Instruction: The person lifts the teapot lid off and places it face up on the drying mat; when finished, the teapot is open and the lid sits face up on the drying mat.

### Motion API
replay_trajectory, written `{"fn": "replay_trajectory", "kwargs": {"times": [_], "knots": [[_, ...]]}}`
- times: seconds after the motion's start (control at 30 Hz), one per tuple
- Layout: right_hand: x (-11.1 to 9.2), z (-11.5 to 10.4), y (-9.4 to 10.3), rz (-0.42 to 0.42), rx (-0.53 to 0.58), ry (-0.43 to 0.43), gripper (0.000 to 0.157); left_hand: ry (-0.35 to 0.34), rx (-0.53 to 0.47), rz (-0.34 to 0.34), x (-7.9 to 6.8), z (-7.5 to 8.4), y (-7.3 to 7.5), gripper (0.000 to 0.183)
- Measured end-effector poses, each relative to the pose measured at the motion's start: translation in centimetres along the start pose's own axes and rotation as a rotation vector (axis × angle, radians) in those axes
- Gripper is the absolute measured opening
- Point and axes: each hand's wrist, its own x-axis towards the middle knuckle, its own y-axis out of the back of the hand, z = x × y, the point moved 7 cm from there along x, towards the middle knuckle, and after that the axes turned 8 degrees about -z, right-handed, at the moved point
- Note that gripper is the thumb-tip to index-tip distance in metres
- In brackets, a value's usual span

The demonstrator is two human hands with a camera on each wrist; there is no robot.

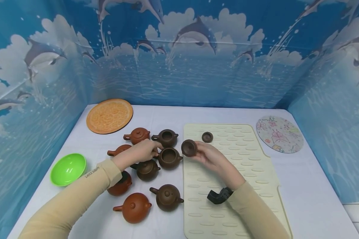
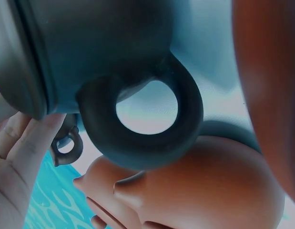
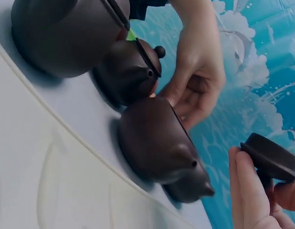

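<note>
My right hand [image 1: 209, 157] pinches a dark brown teapot lid [image 1: 189, 147] above the mat's left edge. In the right wrist view this lid [image 3: 271, 156] is tilted, its knob among the fingers. My left hand [image 1: 143, 151] is at the handle side of a lidless dark brown teapot [image 1: 169, 158], its curled fingers and thumb holding the rim area. Behind that pot stands another lidless dark teapot [image 1: 167, 138]. A lidded dark teapot [image 1: 147, 170] sits just nearer. On the mat lies a second, smaller dark lid [image 1: 207, 137].
Several reddish-brown teapots [image 1: 136, 207] stand left, with another lidded dark teapot [image 1: 168, 198] in front. A green bowl [image 1: 68, 169], round orange mat [image 1: 109, 116], cream ridged mat [image 1: 242, 172] and patterned round mat [image 1: 279, 134] lie on the white table. Dolphin-printed curtains [image 1: 191, 76] enclose it.
</note>
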Motion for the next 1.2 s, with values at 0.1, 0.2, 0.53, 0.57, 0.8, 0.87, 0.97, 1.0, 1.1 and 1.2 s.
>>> {"fn": "replay_trajectory", "kwargs": {"times": [0.1, 0.2, 0.53, 0.57, 0.8, 0.87, 0.97, 1.0, 1.1, 1.2], "knots": [[-0.7, -0.6, 0.4, 0.007, 0.059, -0.002, 0.032, 0.004, -0.003, -0.002, 0.0, 0.0, 0.0, 0.03], [-1.4, -1.5, 1.0, 0.04, 0.048, 0.016, 0.03, 0.011, -0.013, -0.004, 0.0, -0.1, -0.1, 0.031], [-3.4, -2.6, 5.2, 0.266, -0.489, -0.068, 0.058, 0.031, -0.035, -0.006, 0.0, -0.2, -0.1, 0.031], [-3.7, -2.5, 5.6, 0.297, -0.551, -0.091, 0.058, 0.031, -0.037, -0.007, 0.0, -0.2, -0.1, 0.031], [-4.7, -1.7, 7.3, 0.431, -0.904, -0.199, 0.054, 0.037, -0.049, -0.014, 0.0, -0.2, 0.0, 0.032], [-4.8, -1.6, 7.5, 0.444, -0.964, -0.208, 0.054, 0.04, -0.053, -0.016, 0.0, -0.3, 0.0, 0.032], [-4.9, -1.7, 7.6, 0.462, -1.026, -0.213, 0.053, 0.046, -0.057, -0.016, 0.0, -0.3, 0.0, 0.032], [-4.9, -1.7, 7.6, 0.465, -1.036, -0.213, 0.053, 0.046, -0.057, -0.016, 0.0, -0.3, 0.0, 0.032], [-5.0, -1.6, 7.7, 0.475, -1.042, -0.211, 0.052, 0.045, -0.059, -0.018, 0.0, -0.4, -0.1, 0.032], [-5.0, -1.6, 7.8, 0.478, -1.04, -0.216, 0.052, 0.044, -0.061, -0.015, 0.0, -0.5, -0.1, 0.032]]}}
